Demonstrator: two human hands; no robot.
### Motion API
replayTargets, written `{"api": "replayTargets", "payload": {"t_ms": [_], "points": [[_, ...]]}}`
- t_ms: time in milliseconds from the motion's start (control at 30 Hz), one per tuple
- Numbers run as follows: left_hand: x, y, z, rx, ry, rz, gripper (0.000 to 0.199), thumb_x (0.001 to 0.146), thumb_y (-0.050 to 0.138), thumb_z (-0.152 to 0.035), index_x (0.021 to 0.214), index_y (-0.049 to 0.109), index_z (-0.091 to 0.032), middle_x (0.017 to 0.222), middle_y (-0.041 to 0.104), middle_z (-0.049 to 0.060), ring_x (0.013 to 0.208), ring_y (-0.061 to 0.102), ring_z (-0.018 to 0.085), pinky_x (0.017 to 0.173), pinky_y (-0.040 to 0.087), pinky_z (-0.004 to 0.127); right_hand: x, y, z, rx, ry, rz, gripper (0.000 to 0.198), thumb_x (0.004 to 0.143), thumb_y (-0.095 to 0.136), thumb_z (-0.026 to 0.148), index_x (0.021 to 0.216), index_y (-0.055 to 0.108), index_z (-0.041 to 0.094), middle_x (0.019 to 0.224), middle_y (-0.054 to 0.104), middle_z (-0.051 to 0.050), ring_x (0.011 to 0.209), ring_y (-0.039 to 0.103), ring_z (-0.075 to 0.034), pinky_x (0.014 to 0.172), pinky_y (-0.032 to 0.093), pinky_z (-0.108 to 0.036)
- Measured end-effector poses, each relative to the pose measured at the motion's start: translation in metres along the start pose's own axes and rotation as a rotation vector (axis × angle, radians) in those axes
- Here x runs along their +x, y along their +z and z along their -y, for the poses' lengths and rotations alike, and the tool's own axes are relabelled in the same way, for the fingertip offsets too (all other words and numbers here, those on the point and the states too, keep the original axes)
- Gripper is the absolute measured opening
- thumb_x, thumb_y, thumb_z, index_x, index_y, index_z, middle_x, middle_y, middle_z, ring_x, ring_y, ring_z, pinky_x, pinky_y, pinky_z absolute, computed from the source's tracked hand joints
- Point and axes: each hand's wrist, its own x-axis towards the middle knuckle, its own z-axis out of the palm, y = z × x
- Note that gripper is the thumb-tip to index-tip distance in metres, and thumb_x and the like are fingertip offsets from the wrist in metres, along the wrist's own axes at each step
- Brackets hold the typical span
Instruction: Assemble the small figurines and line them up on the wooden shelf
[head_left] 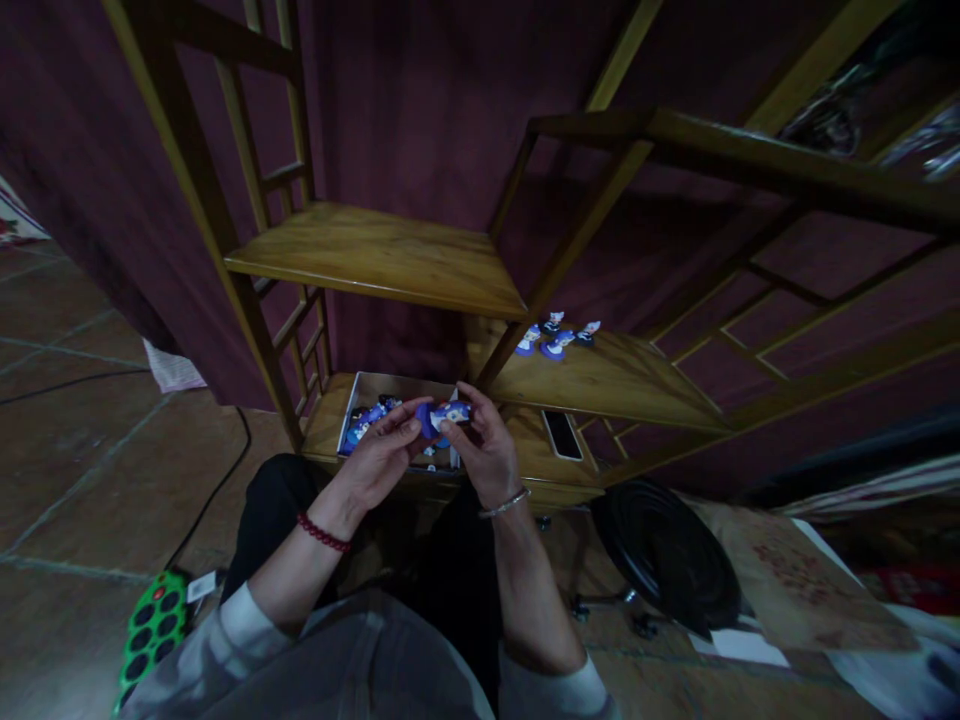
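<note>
Between my two hands lies a small purple, white and blue figurine (448, 412), tipped on its side. The fingers of my left hand (382, 450) pinch its round purple base. At the other end, my right hand (486, 452) grips the upper part with thumb and fingers. Right below and behind them, an open white box (358, 392) stands on the low shelf, with more purple and blue figurines (367, 420) in it. My hands cover part of the box. Several similar figurines (558, 343) are grouped on the shelf to the right, some upright and some leaning.
A wooden shelf unit (375, 250) has boards at different heights. A phone (562, 435) lies on the low board at right. Close by on the floor are a black round stool (664, 555), a green power strip (154, 625) and a black cable (225, 485).
</note>
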Motion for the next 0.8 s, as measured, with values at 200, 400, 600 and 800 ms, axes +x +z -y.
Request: {"api": "replayTargets", "payload": {"t_ms": [200,400,600,800], "points": [[0.001,0.002,0.003,0.017,0.024,0.001,0.029,0.072,0.064,-0.010,0.101,0.065,-0.014,0.107,0.063,0.007,0.103,0.056,0.021,0.095,0.041,0.036,0.000,0.000,-0.001,0.026,0.038,-0.023,0.034,0.070,0.065,0.031,0.100,0.056,0.021,0.087,0.066,-0.003,0.078,0.063,-0.016,0.071,0.052,-0.028],[0.000,0.004,0.004,0.012,0.021,-0.013,0.031,0.071,0.065,-0.010,0.102,0.065,-0.015,0.107,0.063,0.007,0.103,0.056,0.021,0.095,0.041,0.034,0.000,-0.001,-0.005,0.033,0.018,0.005,0.037,0.073,0.063,0.030,0.108,0.057,0.022,0.094,0.066,-0.002,0.086,0.062,-0.016,0.075,0.051,-0.028],[0.002,0.004,0.004,-0.001,0.007,-0.017,0.031,0.071,0.065,-0.010,0.102,0.064,-0.015,0.107,0.063,0.007,0.102,0.057,0.020,0.095,0.041,0.035,-0.001,-0.002,-0.006,0.020,-0.004,0.001,0.039,0.074,0.062,0.030,0.112,0.058,0.025,0.103,0.065,-0.002,0.091,0.061,-0.017,0.082,0.050,-0.030],[0.004,0.002,0.006,-0.009,-0.001,-0.007,0.030,0.071,0.066,-0.012,0.100,0.064,-0.015,0.106,0.063,0.006,0.100,0.057,0.018,0.093,0.043,0.033,0.001,0.000,-0.010,0.036,0.011,-0.005,0.041,0.073,0.064,0.030,0.112,0.058,0.025,0.101,0.065,-0.001,0.087,0.061,-0.016,0.079,0.050,-0.030]]}}
